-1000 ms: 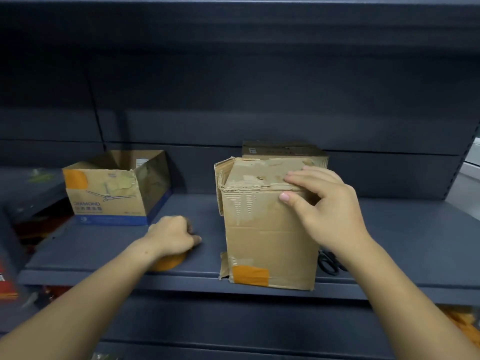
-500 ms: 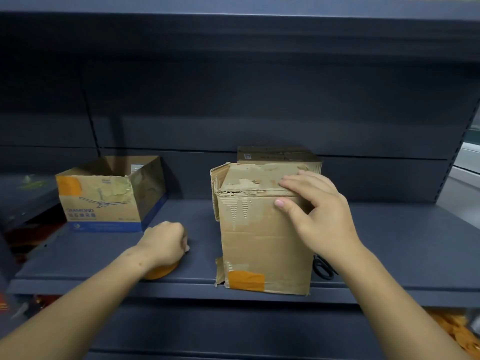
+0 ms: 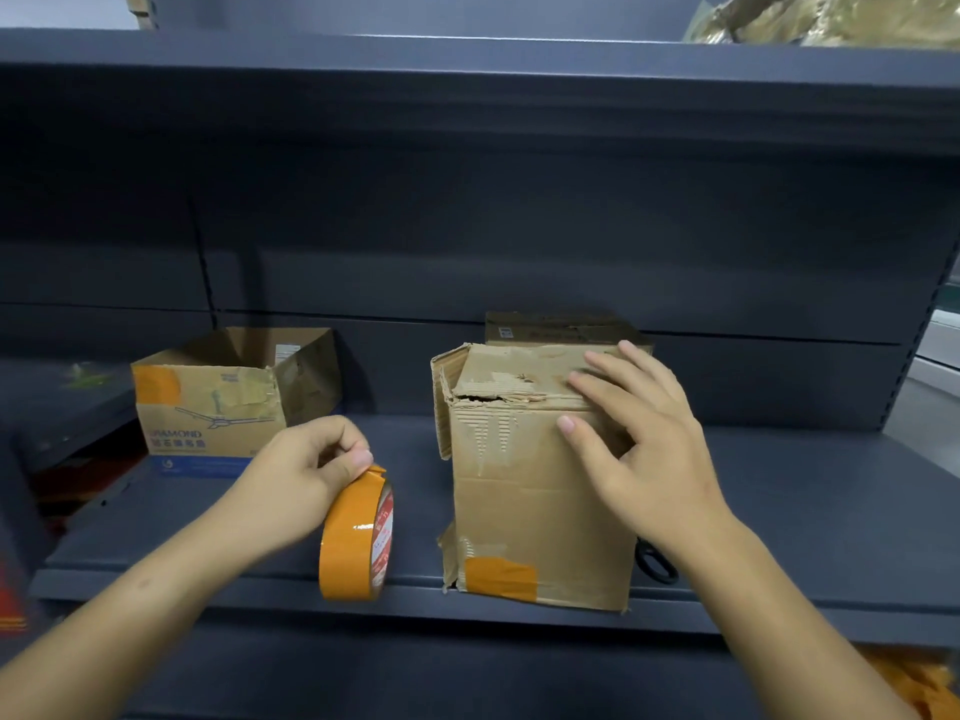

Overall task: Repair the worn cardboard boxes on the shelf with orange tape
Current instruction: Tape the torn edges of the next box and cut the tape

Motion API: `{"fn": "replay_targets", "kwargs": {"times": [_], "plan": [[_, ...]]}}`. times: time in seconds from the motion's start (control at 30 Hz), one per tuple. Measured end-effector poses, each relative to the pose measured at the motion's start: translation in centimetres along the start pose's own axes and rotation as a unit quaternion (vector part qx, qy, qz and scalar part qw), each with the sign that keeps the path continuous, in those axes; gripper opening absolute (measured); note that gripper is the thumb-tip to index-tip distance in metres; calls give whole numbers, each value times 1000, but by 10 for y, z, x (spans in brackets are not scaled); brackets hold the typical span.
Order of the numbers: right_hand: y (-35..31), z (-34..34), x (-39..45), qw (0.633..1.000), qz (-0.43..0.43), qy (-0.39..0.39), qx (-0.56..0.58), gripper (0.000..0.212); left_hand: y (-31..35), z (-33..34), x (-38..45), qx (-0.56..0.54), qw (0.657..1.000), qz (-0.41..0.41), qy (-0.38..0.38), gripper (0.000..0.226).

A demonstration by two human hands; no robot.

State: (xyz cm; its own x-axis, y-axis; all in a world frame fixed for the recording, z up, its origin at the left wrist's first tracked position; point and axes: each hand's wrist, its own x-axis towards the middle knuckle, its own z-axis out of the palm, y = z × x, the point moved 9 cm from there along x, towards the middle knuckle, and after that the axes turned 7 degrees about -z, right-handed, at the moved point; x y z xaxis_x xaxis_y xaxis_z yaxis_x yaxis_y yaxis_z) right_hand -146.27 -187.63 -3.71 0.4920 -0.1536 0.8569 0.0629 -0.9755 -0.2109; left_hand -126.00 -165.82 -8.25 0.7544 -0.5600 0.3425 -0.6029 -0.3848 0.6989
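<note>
pinching tape roll (image 3: pixel 356 537), steadying torn box (image 3: pixel 535 485)

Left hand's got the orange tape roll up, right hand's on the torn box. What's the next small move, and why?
Probably peel the free end off the orange tape roll that the left hand pinches at its top, then carry it to the tall worn brown cardboard box. Its upper front edge is split open, and the right hand rests spread there, steadying it.

Left hand (image 3: pixel 296 475) pinches orange tape roll (image 3: pixel 356 537) upright; right hand (image 3: pixel 644 449) rests flat on torn brown cardboard box (image 3: pixel 524 511).
</note>
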Motion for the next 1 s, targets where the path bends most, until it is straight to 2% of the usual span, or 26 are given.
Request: {"fn": "replay_targets", "kwargs": {"times": [0.13, 0.2, 0.23, 0.3, 0.4, 0.5, 0.57, 0.63, 0.77, 0.83, 0.93, 1.0], "plan": [[-25, -18, -10, 989, -57, 118, -63, 22, 40, -7, -18, -21, 998, 52, -9, 25], [-48, -22, -23, 981, -97, 162, -42, 15, 61, -4, -26, -33, 997, 75, -18, 22], [-58, -19, -29, 983, -96, 154, -4, 21, 71, -2, -29, -40, 995, 85, -19, 20], [-71, -3, -38, 989, -44, 72, 121, 40, 91, 2, -34, -55, 993, 106, -10, 18], [-83, 29, -56, 951, 70, -68, 292, 50, 118, 7, -34, -72, 989, 123, 32, 17], [-85, 39, -67, 925, 139, -116, 333, 54, 135, 14, -27, -94, 988, 116, 48, 15], [-79, 34, -70, 928, 172, -99, 315, 61, 142, 19, -19, -93, 989, 109, 46, 16], [-75, 23, -69, 936, 176, -48, 301, 63, 146, 25, -11, -103, 990, 93, 35, 17], [-69, 6, -67, 933, 202, 35, 295, 43, 157, 42, 1, -92, 993, 75, 8, 18], [-66, 8, -69, 921, 238, 38, 307, 44, 161, 42, 9, -105, 992, 68, 19, 18], [-53, 17, -75, 878, 319, 45, 354, 66, 170, 38, 23, -130, 989, 63, 28, 20], [-46, 21, -80, 857, 345, 47, 381, 62, 177, 41, 34, -109, 992, 67, 15, 19]]}}
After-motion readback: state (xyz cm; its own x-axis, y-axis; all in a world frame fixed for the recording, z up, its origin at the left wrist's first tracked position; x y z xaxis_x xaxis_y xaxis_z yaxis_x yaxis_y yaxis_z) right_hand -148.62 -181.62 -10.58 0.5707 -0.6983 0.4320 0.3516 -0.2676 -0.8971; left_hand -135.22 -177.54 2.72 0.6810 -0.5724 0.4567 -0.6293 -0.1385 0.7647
